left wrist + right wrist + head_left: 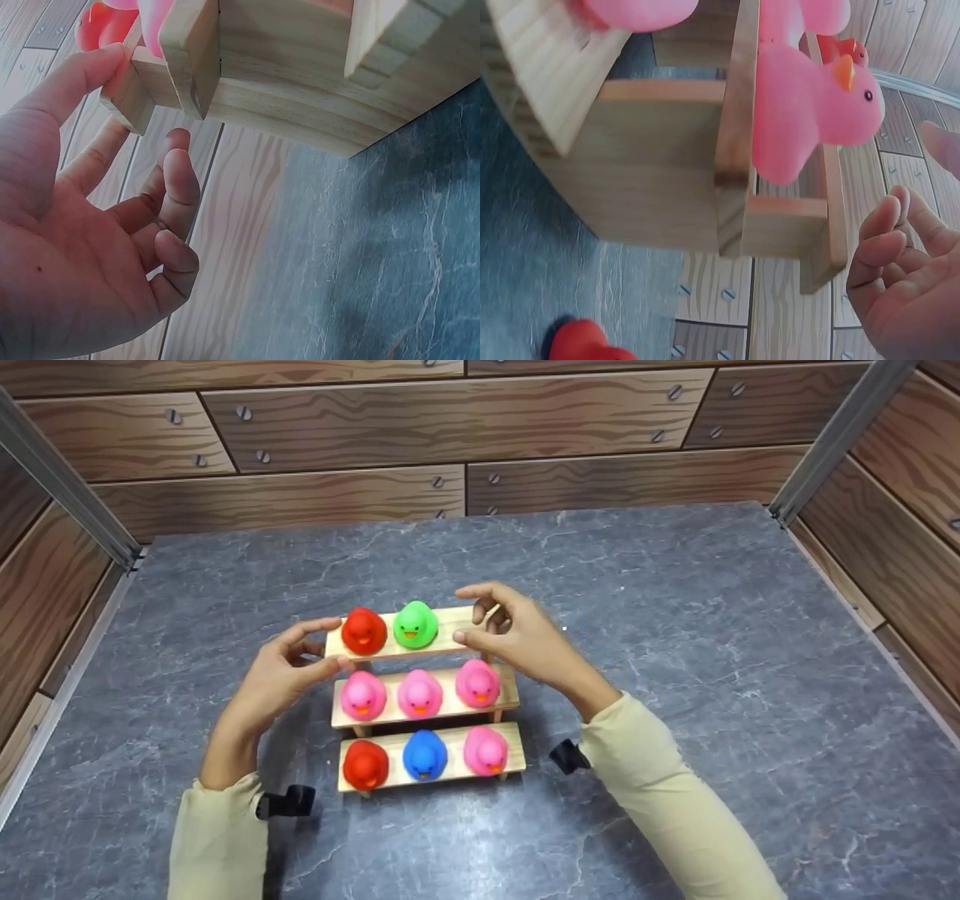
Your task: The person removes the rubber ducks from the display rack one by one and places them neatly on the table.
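A three-tier wooden stand [442,687] holds several toy ducks. On the top tier are a red duck [364,631] and a green duck [415,625], with bare wood at its right end. My left hand [274,679] pinches that tier's left end between thumb and index finger; the left wrist view shows the thumb [90,71] on the board edge. Beside the top tier's right end is my right hand [529,637], thumb and index apart, other fingers loosely bent. The right wrist view shows a gap between that hand [911,277] and the stand [821,255].
The middle tier holds three pink ducks [420,694]. On the bottom tier stand a red duck [365,765], a blue duck [425,755] and a pink duck [486,751]. A red object [585,343] lies on the grey surface in the right wrist view. Wood-patterned walls [450,424] stand around.
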Demonstrator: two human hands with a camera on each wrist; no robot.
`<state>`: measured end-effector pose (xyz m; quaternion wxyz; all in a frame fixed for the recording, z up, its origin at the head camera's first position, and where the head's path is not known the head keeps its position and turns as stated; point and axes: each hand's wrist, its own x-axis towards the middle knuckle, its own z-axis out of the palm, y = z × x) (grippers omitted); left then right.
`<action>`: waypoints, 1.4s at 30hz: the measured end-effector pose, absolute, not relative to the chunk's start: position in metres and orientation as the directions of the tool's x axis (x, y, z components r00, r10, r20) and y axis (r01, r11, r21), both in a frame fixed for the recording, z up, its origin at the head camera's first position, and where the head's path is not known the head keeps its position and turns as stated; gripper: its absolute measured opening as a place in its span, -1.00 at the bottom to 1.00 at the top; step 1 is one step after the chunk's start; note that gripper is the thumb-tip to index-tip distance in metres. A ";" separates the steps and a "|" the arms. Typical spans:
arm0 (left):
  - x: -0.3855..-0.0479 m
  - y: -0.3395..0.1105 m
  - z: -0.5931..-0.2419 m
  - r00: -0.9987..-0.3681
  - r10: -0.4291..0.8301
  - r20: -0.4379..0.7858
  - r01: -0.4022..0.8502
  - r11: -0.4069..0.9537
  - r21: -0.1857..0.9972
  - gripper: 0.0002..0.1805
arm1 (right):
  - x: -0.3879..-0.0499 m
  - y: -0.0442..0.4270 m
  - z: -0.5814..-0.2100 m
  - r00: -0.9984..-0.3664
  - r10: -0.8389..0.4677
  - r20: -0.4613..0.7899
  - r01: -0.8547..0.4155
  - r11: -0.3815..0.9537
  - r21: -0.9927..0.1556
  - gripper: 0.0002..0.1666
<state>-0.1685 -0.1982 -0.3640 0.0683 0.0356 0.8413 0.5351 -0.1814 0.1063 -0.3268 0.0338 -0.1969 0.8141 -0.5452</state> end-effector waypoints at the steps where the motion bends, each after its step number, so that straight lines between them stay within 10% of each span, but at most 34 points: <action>1: -0.169 -0.198 -0.364 -0.988 0.132 -0.076 -0.013 0.428 0.904 -0.36 | -0.182 0.104 -0.327 -0.921 -0.357 0.157 -0.279 0.323 -0.904 -0.45; 42: -0.169 -0.198 -0.367 -0.989 0.131 -0.066 -0.002 0.434 0.901 -0.36 | -0.178 0.064 -0.315 -0.940 -0.337 -0.056 -0.171 0.606 -0.777 -0.27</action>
